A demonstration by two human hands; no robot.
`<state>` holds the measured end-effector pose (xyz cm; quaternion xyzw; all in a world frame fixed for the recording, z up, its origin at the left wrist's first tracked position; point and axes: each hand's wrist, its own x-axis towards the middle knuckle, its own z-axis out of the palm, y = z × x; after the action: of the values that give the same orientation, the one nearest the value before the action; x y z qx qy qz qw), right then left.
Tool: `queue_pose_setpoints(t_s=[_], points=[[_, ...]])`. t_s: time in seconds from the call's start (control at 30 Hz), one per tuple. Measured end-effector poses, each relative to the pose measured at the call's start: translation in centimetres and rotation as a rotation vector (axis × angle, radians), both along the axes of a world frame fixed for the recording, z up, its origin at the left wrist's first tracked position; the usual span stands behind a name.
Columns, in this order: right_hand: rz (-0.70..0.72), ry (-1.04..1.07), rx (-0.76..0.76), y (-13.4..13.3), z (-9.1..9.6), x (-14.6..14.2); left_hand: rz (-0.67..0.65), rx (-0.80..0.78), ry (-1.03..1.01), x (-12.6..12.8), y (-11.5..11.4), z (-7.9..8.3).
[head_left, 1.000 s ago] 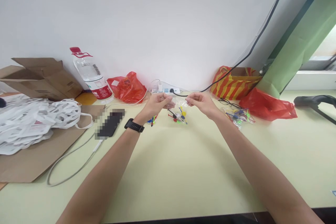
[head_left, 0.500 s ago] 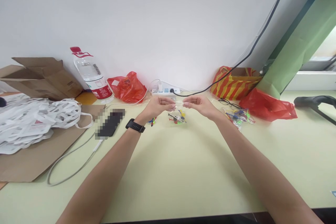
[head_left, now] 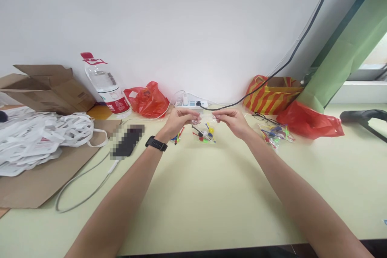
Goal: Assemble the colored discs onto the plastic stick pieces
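Note:
A clear plastic bag (head_left: 204,132) with small colourful plastic pieces in it hangs between my two hands over the table. My left hand (head_left: 182,121), on the arm with the black watch, pinches one upper corner of it. At the opposite corner, my right hand (head_left: 232,121) grips the film between thumb and fingers. The pieces inside are black, red, white, yellow and green; their kind is too small to tell. Partly behind my left hand lie more small coloured pieces (head_left: 177,137). Right of my right hand rests a group of similar bagged pieces (head_left: 275,134).
A power strip (head_left: 190,104) with cables stands by the wall. Leftward are a red plastic bag (head_left: 148,100), a large water bottle (head_left: 105,86), a phone (head_left: 128,141) on a cable, white straps (head_left: 45,141) and a cardboard box (head_left: 51,92). A striped bag (head_left: 269,94) and red bag (head_left: 311,121) sit right.
My hands have moved slightly apart, and the top of the clear bag is spread wider between them. The coloured pieces inside have shifted and spread out a little.

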<state>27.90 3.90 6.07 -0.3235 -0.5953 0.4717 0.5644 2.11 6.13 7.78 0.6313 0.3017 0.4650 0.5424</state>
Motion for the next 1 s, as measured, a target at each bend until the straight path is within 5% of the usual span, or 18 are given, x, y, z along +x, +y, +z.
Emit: queue_pose_setpoints(t_s=[0.4, 0.87, 1.0], points=[[-0.118, -0.210, 0.120, -0.4, 0.5, -0.7, 0.063, 0.252, 0.260, -0.7, 0.4, 0.5], [-0.072, 0.028, 0.026, -0.3, 0.8, -0.5, 0.083, 0.111, -0.004, -0.2, -0.5, 1.3], [-0.064, -0.053, 0.104, -0.9, 1.5, -0.4, 0.108, 0.178, 0.088, 0.3, -1.0, 1.5]])
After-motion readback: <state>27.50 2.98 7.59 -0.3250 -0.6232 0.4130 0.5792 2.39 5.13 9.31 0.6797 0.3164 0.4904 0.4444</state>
